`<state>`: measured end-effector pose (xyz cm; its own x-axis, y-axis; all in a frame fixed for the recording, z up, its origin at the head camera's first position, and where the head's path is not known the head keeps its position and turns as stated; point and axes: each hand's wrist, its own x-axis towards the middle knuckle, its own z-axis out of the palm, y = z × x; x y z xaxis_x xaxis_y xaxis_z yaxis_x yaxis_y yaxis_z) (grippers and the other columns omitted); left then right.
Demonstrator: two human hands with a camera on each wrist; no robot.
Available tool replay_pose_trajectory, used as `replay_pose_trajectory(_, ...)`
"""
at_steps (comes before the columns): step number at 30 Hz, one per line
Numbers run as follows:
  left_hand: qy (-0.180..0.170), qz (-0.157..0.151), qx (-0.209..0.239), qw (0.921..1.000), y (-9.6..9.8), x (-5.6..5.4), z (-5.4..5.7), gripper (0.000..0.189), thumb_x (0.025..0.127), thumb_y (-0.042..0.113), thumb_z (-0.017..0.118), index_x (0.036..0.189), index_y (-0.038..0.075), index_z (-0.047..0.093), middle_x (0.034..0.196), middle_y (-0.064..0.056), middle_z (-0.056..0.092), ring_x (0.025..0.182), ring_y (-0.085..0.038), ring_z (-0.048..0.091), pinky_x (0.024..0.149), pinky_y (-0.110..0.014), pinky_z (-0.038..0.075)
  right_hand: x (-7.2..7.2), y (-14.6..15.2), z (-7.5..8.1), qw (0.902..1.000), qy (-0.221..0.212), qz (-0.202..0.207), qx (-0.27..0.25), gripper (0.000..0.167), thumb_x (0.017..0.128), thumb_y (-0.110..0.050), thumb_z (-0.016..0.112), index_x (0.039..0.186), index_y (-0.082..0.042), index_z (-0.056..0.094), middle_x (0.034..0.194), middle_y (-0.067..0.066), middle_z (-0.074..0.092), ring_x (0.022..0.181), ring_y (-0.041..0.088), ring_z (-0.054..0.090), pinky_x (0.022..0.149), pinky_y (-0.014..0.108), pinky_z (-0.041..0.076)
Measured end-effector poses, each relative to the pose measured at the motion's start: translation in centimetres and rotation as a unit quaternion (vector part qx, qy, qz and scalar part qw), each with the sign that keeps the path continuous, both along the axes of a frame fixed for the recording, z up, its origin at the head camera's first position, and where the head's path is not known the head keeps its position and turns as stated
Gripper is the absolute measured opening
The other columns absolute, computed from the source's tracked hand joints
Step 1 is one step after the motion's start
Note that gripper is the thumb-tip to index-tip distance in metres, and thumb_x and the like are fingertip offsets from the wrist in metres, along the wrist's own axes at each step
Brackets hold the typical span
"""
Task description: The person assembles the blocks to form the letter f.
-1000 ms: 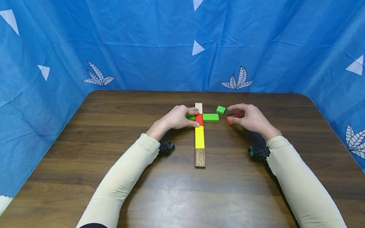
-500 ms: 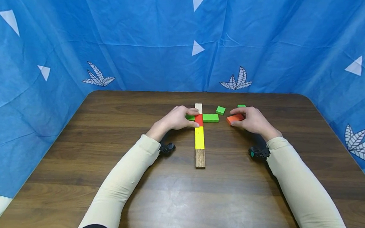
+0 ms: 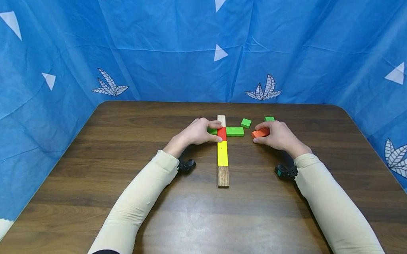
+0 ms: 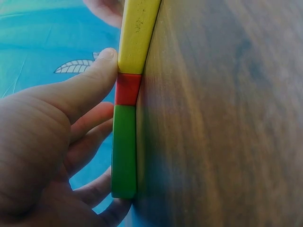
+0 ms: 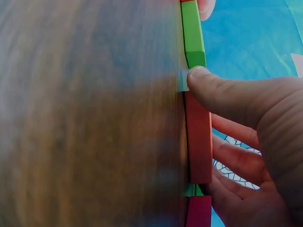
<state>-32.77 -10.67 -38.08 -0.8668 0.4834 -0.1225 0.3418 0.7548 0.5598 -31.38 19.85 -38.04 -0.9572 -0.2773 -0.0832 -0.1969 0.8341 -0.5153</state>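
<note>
Wooden blocks lie flat in a cross shape: a pale block at the far end, a red block at the crossing, a yellow block, then a brown block. Green side blocks form the arms; the right green block shows fully, the left green block is partly hidden. My left hand spans the red block, thumb at its near edge and fingertips at its far edge. To the right, my right hand grips an orange-red block between thumb and fingers, low at the tabletop.
A small green block lies beyond the right arm of the cross. Another green block shows partly behind my right hand. In the right wrist view a pinkish-red block appears beside the orange-red one. Blue cloth hangs behind the table.
The right hand has moved slightly down the table, its fingers now round the orange-red block. The green block behind it has come into sight. My left hand stays in place.
</note>
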Motion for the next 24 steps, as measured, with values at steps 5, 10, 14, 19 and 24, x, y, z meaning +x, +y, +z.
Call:
replay_pose_trajectory(5, 0.005, 0.001, -0.001, 1.0, 0.0, 0.0, 0.0, 0.064, 0.089, 0.044, 0.08, 0.146, 0.022, 0.061, 0.156, 0.01, 0.052, 0.154, -0.024, 0.035, 0.121, -0.037, 0.037, 0.1, -0.1, 0.0, 1.0, 0.003, -0.002, -0.001, 0.047, 0.088, -0.025, 0.082, 0.13, -0.008, 0.07, 0.126, 0.017, 0.067, 0.109, 0.033, 0.054, 0.094, 0.048, 0.05)
replay_pose_trajectory(10, 0.001, 0.0, 0.0, 1.0, -0.1, 0.0, -0.1, 0.064, 0.089, 0.044, 0.08, 0.146, 0.022, 0.06, 0.156, 0.009, 0.052, 0.154, -0.024, 0.035, 0.122, -0.038, 0.037, 0.2, -0.3, 0.3, 0.9996, -0.004, -0.019, -0.02, 0.047, 0.09, -0.027, 0.081, 0.131, -0.009, 0.069, 0.125, 0.017, 0.066, 0.108, 0.033, 0.054, 0.093, 0.047, 0.052)
replay_pose_trajectory(14, 0.0, -0.001, -0.001, 1.0, -0.1, -0.1, 0.0, 0.064, 0.09, 0.044, 0.08, 0.147, 0.022, 0.059, 0.157, 0.009, 0.051, 0.155, -0.024, 0.034, 0.121, -0.038, 0.037, 0.2, -0.5, 0.8, 0.9989, 0.004, -0.026, -0.039, 0.047, 0.091, -0.029, 0.08, 0.132, -0.009, 0.069, 0.124, 0.017, 0.066, 0.106, 0.033, 0.054, 0.089, 0.043, 0.051)
replay_pose_trajectory(19, 0.003, -0.002, -0.002, 1.0, -0.2, -0.1, 0.0, 0.064, 0.09, 0.044, 0.08, 0.146, 0.023, 0.06, 0.156, 0.009, 0.052, 0.155, -0.024, 0.034, 0.121, -0.038, 0.037, -0.2, -1.0, 1.4, 0.9978, 0.022, -0.031, -0.054, 0.046, 0.092, -0.03, 0.079, 0.133, -0.011, 0.068, 0.124, 0.016, 0.067, 0.102, 0.031, 0.053, 0.082, 0.039, 0.047)
replay_pose_trajectory(24, 0.003, -0.001, -0.001, 1.0, -0.1, -0.1, 0.0, 0.063, 0.089, 0.045, 0.08, 0.146, 0.024, 0.06, 0.156, 0.009, 0.052, 0.155, -0.024, 0.034, 0.122, -0.037, 0.037, -0.7, -2.1, 1.7, 0.9968, 0.031, -0.034, -0.065, 0.041, 0.091, -0.03, 0.079, 0.127, -0.011, 0.071, 0.121, 0.014, 0.067, 0.102, 0.03, 0.054, 0.084, 0.039, 0.048)
